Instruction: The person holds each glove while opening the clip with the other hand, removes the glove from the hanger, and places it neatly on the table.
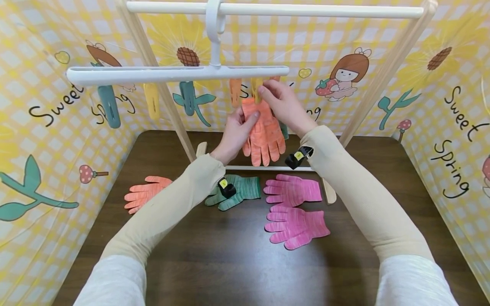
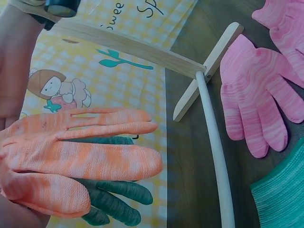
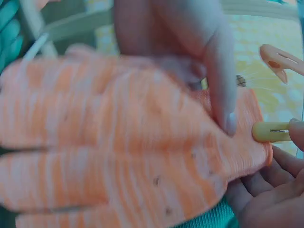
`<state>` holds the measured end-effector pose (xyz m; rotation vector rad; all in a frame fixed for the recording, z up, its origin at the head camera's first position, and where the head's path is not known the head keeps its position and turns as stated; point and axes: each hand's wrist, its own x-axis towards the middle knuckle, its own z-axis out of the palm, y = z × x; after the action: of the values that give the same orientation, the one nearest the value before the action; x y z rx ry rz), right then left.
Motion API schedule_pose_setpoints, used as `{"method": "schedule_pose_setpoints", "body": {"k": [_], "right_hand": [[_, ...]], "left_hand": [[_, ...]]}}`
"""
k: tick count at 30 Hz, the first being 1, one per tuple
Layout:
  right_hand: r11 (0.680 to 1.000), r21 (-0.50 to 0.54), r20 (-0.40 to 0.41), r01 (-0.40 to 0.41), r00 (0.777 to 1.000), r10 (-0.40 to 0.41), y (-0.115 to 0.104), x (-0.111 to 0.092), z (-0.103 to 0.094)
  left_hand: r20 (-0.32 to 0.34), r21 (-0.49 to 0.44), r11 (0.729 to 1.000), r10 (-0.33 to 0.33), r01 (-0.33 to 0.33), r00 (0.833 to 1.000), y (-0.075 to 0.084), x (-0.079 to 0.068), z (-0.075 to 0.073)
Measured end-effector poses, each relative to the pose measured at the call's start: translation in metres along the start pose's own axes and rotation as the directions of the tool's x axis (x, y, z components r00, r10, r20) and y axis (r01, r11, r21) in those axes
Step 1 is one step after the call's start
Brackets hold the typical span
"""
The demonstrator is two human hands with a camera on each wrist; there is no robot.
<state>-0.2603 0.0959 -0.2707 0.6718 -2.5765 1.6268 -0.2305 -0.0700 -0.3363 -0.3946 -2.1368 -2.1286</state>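
An orange striped knit glove (image 1: 265, 138) hangs fingers down below the white hanger (image 1: 176, 74). My left hand (image 1: 234, 135) pinches it near the cuff, thumb on its front. My right hand (image 1: 288, 105) pinches a yellow clip (image 1: 256, 90) under the hanger's right part. In the right wrist view the tip of that yellow clip (image 3: 262, 131) lies over the glove's cuff (image 3: 247, 137). Behind the orange glove, a green glove (image 2: 114, 202) shows its fingers in the left wrist view; its cuff is hidden.
Further clips hang from the hanger: teal (image 1: 109, 106), yellow (image 1: 151, 101) and orange (image 1: 235, 91). A wooden stand (image 1: 375, 85) carries the hanger. On the brown table (image 1: 229, 263) lie an orange glove (image 1: 147, 193), a green glove (image 1: 245, 189) and two pink gloves (image 1: 296, 225).
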Motion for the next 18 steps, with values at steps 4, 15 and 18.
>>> {"method": "schedule_pose_setpoints", "body": {"k": [4, 15, 18], "right_hand": [[0.984, 0.174, -0.017, -0.024, 0.999, 0.027, -0.0029, 0.0004, 0.004], [0.941, 0.328, -0.054, -0.082, 0.993, 0.105, -0.007, -0.0033, 0.0071], [0.935, 0.345, -0.062, -0.08, 0.992, 0.108, -0.0085, -0.0042, 0.0078]], "left_hand": [[0.008, -0.005, 1.0, 0.002, -0.002, 1.0, 0.0005, -0.0014, 0.0009], [0.038, 0.027, 0.999, 0.038, -0.039, 0.999, 0.0023, -0.0053, -0.0032], [0.044, 0.031, 0.998, 0.056, -0.058, 0.997, 0.0032, -0.0079, -0.0045]]}}
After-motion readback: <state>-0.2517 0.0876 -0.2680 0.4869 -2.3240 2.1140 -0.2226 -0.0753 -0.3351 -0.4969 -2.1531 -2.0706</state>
